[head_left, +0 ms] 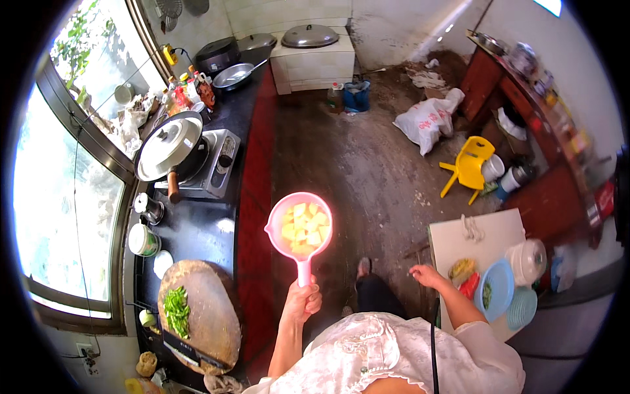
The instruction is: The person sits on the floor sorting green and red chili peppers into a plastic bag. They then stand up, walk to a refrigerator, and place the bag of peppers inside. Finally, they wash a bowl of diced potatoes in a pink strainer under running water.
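My left hand [303, 303] is closed around the handle of a pink water dipper [304, 270]. Pale yellow chunks [306, 226] of cut food lie in its bowl, which is held out over the floor by the counter edge. My right hand [428, 275] hangs beside the low table with its fingers loosely apart, and I see nothing in it. To the left, a round chopping board [213, 308] carries chopped greens [176, 312] and a knife [187, 349]. Farther along the counter, a wok [189, 172] topped by a metal lid [172, 146] sits on a gas stove [225, 151].
A low table [453, 236] at right holds a blue basin [497, 285] and a white lidded pot [527, 259]. Beyond stand a yellow chair [471, 161] and a white sack [430, 121]. Condiment bottles [197, 88] and a pan [233, 76] sit at the counter's far end.
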Available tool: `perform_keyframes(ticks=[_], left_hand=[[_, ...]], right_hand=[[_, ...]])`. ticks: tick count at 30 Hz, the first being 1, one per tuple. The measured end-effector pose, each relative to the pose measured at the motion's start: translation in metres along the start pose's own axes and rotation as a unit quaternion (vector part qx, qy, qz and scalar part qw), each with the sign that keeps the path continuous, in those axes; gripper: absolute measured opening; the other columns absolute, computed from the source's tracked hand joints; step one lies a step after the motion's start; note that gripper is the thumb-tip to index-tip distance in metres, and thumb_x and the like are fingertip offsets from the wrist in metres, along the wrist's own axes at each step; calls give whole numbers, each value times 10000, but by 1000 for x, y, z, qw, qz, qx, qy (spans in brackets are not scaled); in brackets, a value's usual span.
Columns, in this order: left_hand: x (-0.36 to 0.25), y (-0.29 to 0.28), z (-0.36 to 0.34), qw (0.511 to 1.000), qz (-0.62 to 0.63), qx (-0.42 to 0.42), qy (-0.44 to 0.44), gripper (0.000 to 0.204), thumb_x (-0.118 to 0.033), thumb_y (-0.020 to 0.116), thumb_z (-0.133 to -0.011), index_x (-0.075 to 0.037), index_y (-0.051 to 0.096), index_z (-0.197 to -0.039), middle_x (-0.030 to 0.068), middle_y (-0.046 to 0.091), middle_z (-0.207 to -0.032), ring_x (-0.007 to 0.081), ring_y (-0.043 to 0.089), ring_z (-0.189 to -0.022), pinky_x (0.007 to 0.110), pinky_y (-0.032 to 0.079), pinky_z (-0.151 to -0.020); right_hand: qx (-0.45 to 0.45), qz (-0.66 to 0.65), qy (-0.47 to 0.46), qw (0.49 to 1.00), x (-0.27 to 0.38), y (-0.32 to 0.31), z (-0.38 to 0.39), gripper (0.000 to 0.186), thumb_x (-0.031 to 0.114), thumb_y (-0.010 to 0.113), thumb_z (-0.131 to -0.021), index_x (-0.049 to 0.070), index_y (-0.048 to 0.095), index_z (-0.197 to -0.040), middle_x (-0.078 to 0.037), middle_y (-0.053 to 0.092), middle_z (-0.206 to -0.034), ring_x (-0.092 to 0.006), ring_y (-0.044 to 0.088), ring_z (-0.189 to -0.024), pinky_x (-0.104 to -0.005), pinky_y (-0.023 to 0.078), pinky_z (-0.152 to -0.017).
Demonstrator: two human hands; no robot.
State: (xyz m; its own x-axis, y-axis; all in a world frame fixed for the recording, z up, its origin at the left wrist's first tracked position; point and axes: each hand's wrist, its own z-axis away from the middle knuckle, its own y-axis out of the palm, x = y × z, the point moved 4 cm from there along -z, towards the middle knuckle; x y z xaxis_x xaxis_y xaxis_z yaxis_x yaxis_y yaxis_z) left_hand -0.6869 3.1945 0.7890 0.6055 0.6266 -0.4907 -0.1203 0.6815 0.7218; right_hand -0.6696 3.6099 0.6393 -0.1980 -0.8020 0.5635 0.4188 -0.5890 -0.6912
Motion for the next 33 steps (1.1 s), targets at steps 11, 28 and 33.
perform_keyframes(ticks=[11,28,33], left_hand=[[-150,50,-255,999,-12,-28,-22,156,-14,543,-806,-109,471,-908,-17,363,-531,85,295,-352,234,225,-322],[-423,122,-598,1000,-15,3,-7,153,-1,541,-804,-94,455,-889,6,371,-527,101,298,-334,246,225,-321],[-499,139,-704,999,4,32,9,146,0,532,-816,-103,464,-893,1,377,-526,99,305,-340,248,216,-319]], right_hand=[[175,193,82,962,-111,-100,-279,205,223,540,-815,116,675,-927,-142,658,-953,-298,622,-923,-399,479,-832],[96,52,-27,994,183,-300,-742,286,200,536,-884,116,599,-1150,-121,642,-1108,-288,598,-1042,-379,460,-892],[54,11,27,998,132,-353,-808,241,206,575,-858,98,642,-1063,-142,666,-1014,-299,634,-947,-379,485,-841]])
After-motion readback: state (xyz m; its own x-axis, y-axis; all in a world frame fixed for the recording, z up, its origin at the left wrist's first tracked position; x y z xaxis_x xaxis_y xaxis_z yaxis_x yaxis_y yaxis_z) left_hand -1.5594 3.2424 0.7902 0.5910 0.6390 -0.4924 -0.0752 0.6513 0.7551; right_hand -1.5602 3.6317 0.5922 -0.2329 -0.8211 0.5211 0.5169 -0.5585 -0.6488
